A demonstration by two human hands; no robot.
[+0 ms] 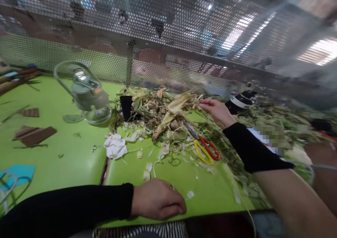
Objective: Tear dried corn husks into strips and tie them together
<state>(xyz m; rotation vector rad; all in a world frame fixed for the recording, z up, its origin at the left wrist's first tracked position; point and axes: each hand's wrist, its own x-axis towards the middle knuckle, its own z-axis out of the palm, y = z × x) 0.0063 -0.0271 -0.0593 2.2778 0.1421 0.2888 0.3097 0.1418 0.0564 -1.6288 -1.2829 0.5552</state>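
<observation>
My left hand [159,199] rests on the green table near its front edge, its fingers curled in with nothing showing in them. Farther back, my right hand [216,112] reaches to the right end of a heap of dried corn husks [179,103]. Its fingers are pinched together on a strip of husk there. Scissors [204,148] with one red and one yellow handle lie in front of the heap, their blades partly under husk. A crumpled white tissue [115,146] lies to the left of the husk scraps.
A clear bottle with a green lid and carry loop [91,97] stands at the back left beside a black cup [126,108]. Cardboard pieces [35,134] and blue paper [19,174] lie left. A perforated metal screen [158,37] borders the back. A black bottle [240,102] leans among husks at right.
</observation>
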